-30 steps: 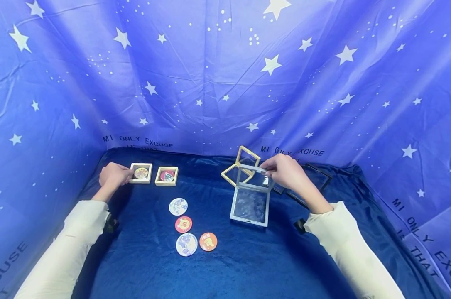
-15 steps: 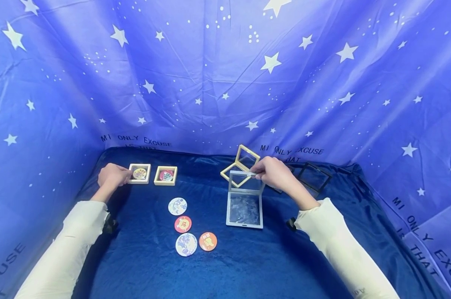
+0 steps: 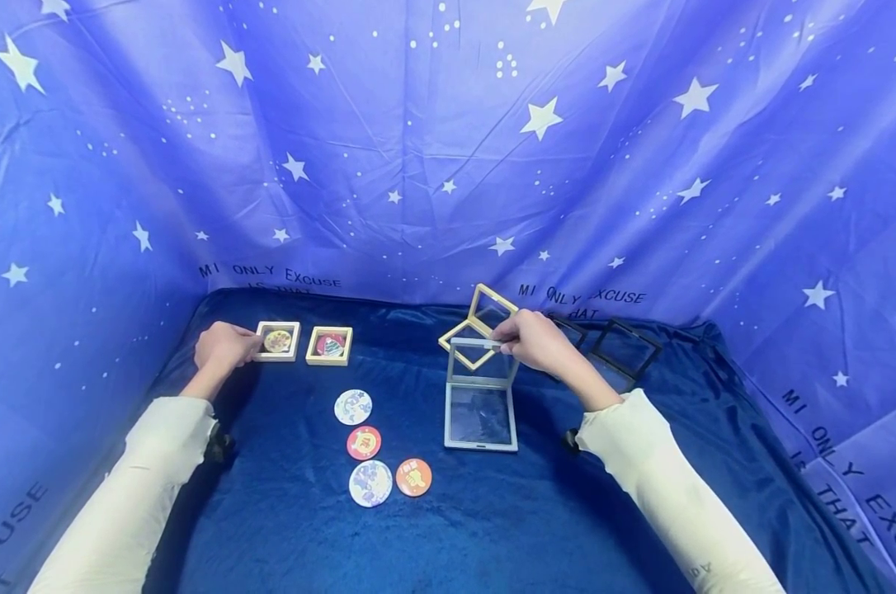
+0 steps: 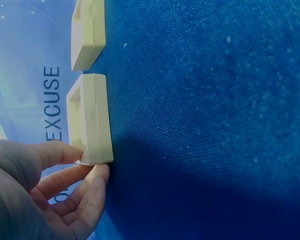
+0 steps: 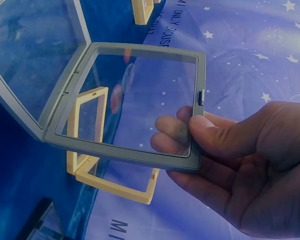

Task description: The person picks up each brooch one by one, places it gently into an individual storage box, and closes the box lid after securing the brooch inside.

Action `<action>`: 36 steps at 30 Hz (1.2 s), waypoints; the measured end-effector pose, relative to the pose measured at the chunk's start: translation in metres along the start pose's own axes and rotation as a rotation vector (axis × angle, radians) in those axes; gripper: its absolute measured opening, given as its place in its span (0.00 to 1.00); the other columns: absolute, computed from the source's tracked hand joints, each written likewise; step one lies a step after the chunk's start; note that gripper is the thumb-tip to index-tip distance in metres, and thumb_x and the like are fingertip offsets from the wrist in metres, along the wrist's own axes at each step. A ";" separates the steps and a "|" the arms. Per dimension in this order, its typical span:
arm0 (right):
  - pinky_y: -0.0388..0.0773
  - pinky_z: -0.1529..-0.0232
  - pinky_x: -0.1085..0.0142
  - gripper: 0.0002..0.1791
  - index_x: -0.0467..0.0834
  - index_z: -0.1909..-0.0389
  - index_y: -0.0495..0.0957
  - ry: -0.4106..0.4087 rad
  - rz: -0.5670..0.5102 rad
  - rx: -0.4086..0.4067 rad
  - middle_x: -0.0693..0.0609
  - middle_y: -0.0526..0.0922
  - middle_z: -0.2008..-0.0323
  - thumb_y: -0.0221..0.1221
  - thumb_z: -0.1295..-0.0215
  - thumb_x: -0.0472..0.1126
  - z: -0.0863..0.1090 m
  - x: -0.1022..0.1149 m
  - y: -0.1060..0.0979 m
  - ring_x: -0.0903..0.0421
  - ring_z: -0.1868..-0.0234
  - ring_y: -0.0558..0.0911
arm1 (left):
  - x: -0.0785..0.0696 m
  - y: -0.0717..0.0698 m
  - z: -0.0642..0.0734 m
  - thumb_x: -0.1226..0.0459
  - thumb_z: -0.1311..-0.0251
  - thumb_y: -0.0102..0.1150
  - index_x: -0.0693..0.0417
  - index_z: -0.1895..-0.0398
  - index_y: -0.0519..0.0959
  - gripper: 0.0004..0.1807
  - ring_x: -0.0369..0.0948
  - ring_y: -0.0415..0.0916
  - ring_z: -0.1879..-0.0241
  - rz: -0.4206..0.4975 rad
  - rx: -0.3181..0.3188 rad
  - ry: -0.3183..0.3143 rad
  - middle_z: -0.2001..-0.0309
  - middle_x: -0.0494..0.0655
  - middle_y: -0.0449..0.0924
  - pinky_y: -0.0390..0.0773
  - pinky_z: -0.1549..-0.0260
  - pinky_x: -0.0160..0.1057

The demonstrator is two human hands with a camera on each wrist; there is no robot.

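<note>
In the head view my left hand (image 3: 225,348) is at the side of a closed cream display frame (image 3: 277,341) with a yellow round badge inside. Thumb and fingers pinch that frame's edge in the left wrist view. Beside it lies a second cream frame (image 3: 330,346) holding a red badge with a tree picture. My right hand (image 3: 533,340) pinches the raised lid of an open grey display frame (image 3: 481,417) with clear film panes. The right wrist view shows the thumb (image 5: 210,132) on one face of the lid rim and fingers behind it.
Round badges lie mid-cloth: a white one (image 3: 353,407), a red one (image 3: 363,443), a larger white-purple one (image 3: 370,483) and an orange one (image 3: 414,478). An open yellow frame (image 3: 492,305) stands behind the grey one. Black frames (image 3: 626,348) lie at the right back, near the starry curtain.
My right hand has moved left with the grey frame, whose base has turned squarer to me. More of the black frames shows. My left hand has stayed at the cream frame.
</note>
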State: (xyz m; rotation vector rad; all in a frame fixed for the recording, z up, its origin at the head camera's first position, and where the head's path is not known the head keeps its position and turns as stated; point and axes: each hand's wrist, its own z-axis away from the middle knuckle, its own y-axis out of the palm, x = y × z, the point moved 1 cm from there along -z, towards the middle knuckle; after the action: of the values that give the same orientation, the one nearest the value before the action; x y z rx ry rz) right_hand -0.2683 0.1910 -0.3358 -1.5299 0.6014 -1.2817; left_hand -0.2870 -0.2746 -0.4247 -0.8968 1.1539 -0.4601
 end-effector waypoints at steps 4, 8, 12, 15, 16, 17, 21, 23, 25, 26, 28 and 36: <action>0.83 0.50 0.51 0.14 0.35 0.47 0.85 -0.008 -0.003 0.008 0.39 0.88 0.51 0.60 0.31 0.29 -0.002 0.000 0.003 0.43 0.51 0.87 | 0.001 0.000 -0.001 0.57 0.39 0.61 0.60 0.53 0.87 0.18 0.33 0.73 0.85 -0.003 0.002 0.005 0.88 0.37 0.78 0.68 0.77 0.38; 0.84 0.52 0.52 0.13 0.35 0.48 0.85 -0.014 -0.013 0.012 0.39 0.89 0.52 0.60 0.31 0.29 -0.004 -0.001 0.005 0.44 0.53 0.88 | 0.002 0.001 -0.002 0.57 0.39 0.61 0.61 0.50 0.86 0.20 0.34 0.74 0.85 -0.007 0.007 0.023 0.88 0.38 0.79 0.69 0.78 0.38; 0.84 0.55 0.54 0.12 0.35 0.50 0.86 -0.013 -0.027 0.016 0.40 0.89 0.54 0.60 0.31 0.29 -0.006 -0.001 0.006 0.46 0.56 0.88 | 0.001 0.001 0.000 0.57 0.40 0.62 0.59 0.50 0.86 0.20 0.33 0.73 0.85 -0.011 -0.002 0.034 0.87 0.39 0.80 0.69 0.79 0.38; 0.84 0.56 0.55 0.12 0.35 0.50 0.86 -0.010 -0.031 0.019 0.40 0.89 0.54 0.59 0.31 0.28 -0.006 -0.002 0.006 0.47 0.57 0.88 | 0.000 0.001 0.001 0.57 0.39 0.62 0.59 0.49 0.86 0.20 0.32 0.72 0.86 -0.013 -0.006 0.035 0.87 0.39 0.79 0.69 0.79 0.37; 0.83 0.57 0.56 0.12 0.35 0.51 0.86 -0.010 -0.032 0.020 0.40 0.89 0.54 0.59 0.31 0.28 -0.007 -0.002 0.006 0.47 0.57 0.88 | 0.000 0.001 0.001 0.57 0.39 0.62 0.59 0.49 0.86 0.20 0.32 0.72 0.86 -0.013 -0.006 0.035 0.88 0.39 0.79 0.68 0.79 0.37; 0.83 0.57 0.56 0.12 0.35 0.51 0.86 -0.010 -0.033 0.022 0.40 0.89 0.54 0.59 0.31 0.28 -0.007 -0.002 0.006 0.47 0.57 0.88 | 0.000 0.002 0.001 0.57 0.39 0.62 0.59 0.49 0.86 0.19 0.32 0.72 0.86 -0.013 -0.007 0.034 0.88 0.39 0.79 0.68 0.79 0.37; 0.83 0.59 0.58 0.12 0.36 0.50 0.86 -0.007 -0.035 0.030 0.40 0.89 0.55 0.59 0.30 0.28 -0.007 -0.003 0.007 0.49 0.59 0.88 | 0.000 0.001 0.001 0.57 0.39 0.62 0.59 0.49 0.86 0.20 0.33 0.72 0.85 -0.019 -0.007 0.028 0.87 0.40 0.80 0.69 0.78 0.37; 0.82 0.60 0.59 0.12 0.36 0.50 0.86 -0.004 -0.033 0.033 0.41 0.90 0.55 0.59 0.30 0.28 -0.007 -0.003 0.007 0.50 0.59 0.88 | 0.000 0.001 0.001 0.57 0.38 0.61 0.59 0.48 0.86 0.20 0.33 0.72 0.85 -0.020 -0.008 0.028 0.86 0.41 0.81 0.69 0.78 0.38; 0.82 0.60 0.59 0.12 0.36 0.50 0.86 -0.002 -0.029 0.036 0.41 0.90 0.55 0.59 0.30 0.29 -0.007 -0.003 0.007 0.49 0.58 0.88 | 0.000 0.000 0.002 0.57 0.37 0.61 0.60 0.48 0.85 0.20 0.33 0.72 0.85 -0.017 -0.006 0.034 0.86 0.41 0.81 0.69 0.78 0.38; 0.82 0.59 0.59 0.12 0.36 0.50 0.86 -0.001 -0.027 0.035 0.41 0.89 0.55 0.59 0.30 0.29 -0.007 -0.003 0.007 0.49 0.58 0.88 | 0.000 0.000 0.002 0.58 0.37 0.61 0.60 0.48 0.85 0.20 0.33 0.72 0.85 -0.016 -0.008 0.036 0.86 0.41 0.81 0.69 0.78 0.38; 0.83 0.58 0.58 0.12 0.36 0.49 0.85 0.000 -0.024 0.036 0.41 0.89 0.54 0.59 0.30 0.29 -0.007 -0.002 0.007 0.48 0.57 0.88 | 0.001 0.000 0.002 0.58 0.37 0.60 0.61 0.48 0.85 0.20 0.33 0.72 0.85 -0.015 -0.011 0.039 0.87 0.39 0.80 0.69 0.78 0.38; 0.84 0.57 0.57 0.12 0.35 0.49 0.85 -0.010 -0.021 0.043 0.40 0.89 0.53 0.59 0.30 0.29 -0.006 -0.002 0.006 0.48 0.57 0.88 | 0.000 0.001 0.002 0.58 0.38 0.59 0.60 0.48 0.85 0.20 0.33 0.72 0.85 -0.026 -0.015 0.029 0.87 0.40 0.80 0.70 0.77 0.39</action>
State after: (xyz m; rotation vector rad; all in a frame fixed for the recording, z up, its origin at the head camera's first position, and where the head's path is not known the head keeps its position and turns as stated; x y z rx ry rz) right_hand -0.2736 0.1881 -0.3422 -1.5093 0.5495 -1.2942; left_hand -0.2855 -0.2737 -0.4255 -0.9215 1.1744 -0.4883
